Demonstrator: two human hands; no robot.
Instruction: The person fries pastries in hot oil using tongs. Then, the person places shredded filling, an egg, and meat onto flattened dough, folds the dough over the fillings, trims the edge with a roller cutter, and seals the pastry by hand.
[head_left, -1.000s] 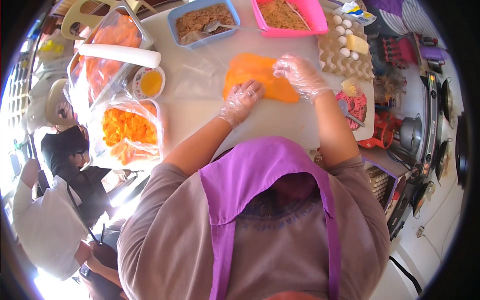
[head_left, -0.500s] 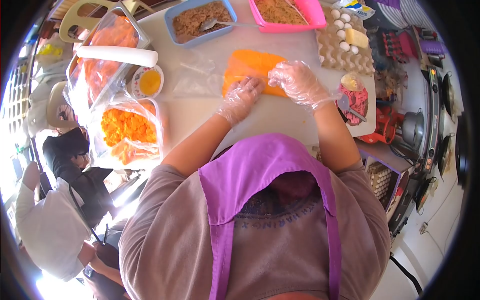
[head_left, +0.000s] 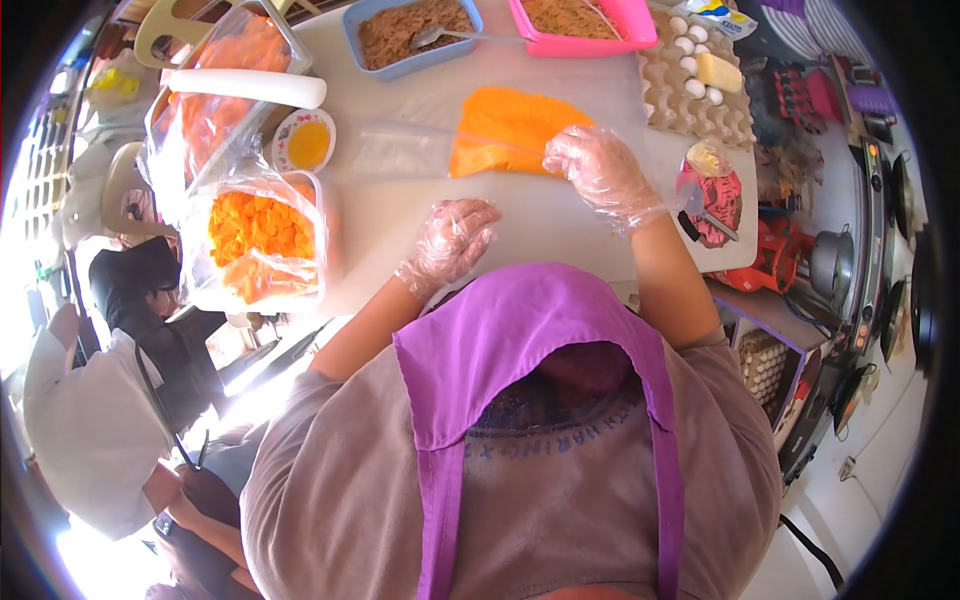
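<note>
A flat orange sheet of dough lies under clear plastic film on the white table. My right hand, in a clear plastic glove, is at the sheet's lower right edge, its fingers pinched together; what they grip is too small to make out. Nearer my body, below the sheet and apart from it, my gloved left hand hovers with loosely curled fingers and nothing visible in it. The clear film stretches left of the dough.
A blue tub and a pink tub of filling stand at the back. Egg tray and pink plate are right; white rolling pin, yellow liquid bowl and orange dough container left. Another person sits lower left.
My left hand has come off the dough and moved down toward my body. My right hand stays by the sheet's right side, slightly lower along its edge. More of the orange sheet shows.
</note>
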